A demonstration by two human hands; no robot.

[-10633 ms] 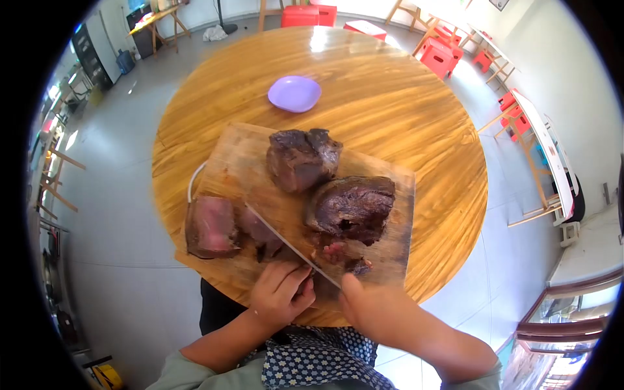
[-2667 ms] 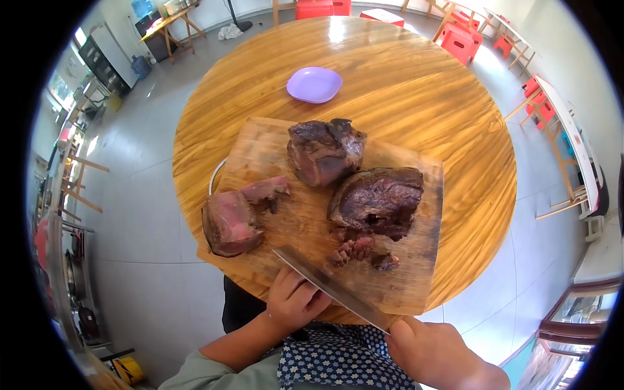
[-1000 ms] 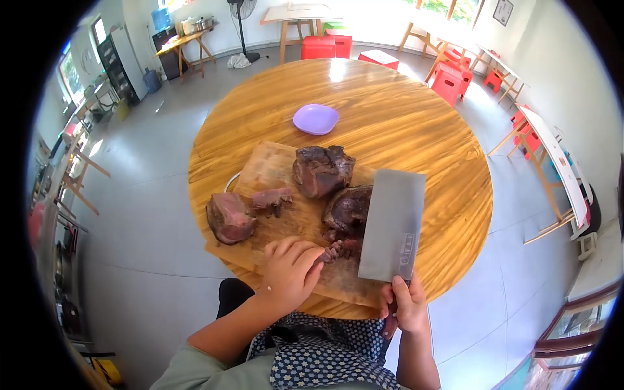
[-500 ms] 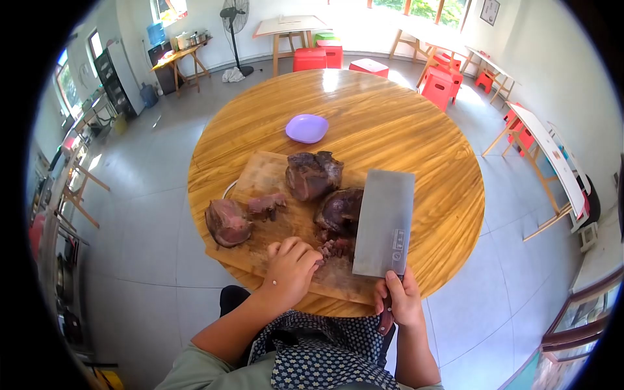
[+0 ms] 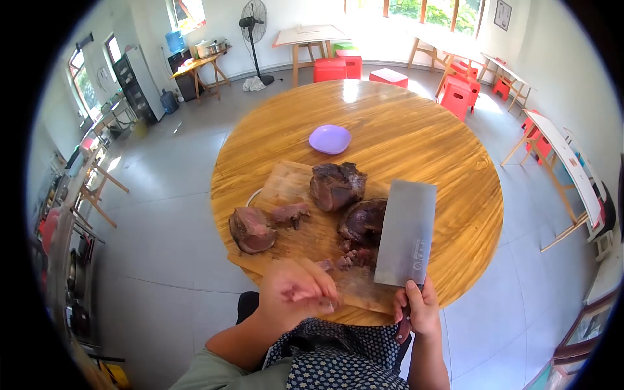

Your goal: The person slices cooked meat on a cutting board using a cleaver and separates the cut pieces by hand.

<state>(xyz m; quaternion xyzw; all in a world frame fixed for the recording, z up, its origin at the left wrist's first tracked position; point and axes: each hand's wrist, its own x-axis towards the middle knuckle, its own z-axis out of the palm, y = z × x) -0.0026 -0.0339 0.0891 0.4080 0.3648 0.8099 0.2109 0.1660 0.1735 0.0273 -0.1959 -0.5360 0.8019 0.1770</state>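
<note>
My right hand (image 5: 419, 309) grips the dark handle of a cleaver (image 5: 406, 234), its wide blade held upright over the right part of the wooden cutting board (image 5: 289, 179). Above the board's near edge is my left hand (image 5: 296, 292), fingers curled and blurred; whether they hold anything is too smeared to tell. Small cut meat pieces (image 5: 354, 257) lie just beyond it. One large dark meat chunk (image 5: 337, 186) rests at the back of the board, another (image 5: 364, 221) is partly behind the blade. A pinkish cut block (image 5: 252, 230) sits at the left with a slice (image 5: 290, 213) beside it.
The board lies on a round wooden table (image 5: 416, 123). A purple plate (image 5: 329, 140) stands behind the board. Farther off are red stools (image 5: 456, 95), a standing fan (image 5: 252, 32), and a white side table (image 5: 565, 159) at the right.
My left hand has lifted off the small meat pieces and turned, drawing back toward my body. Earlier the cleaver lay low near my left hand; now it is upright at the right. The view has tilted up.
</note>
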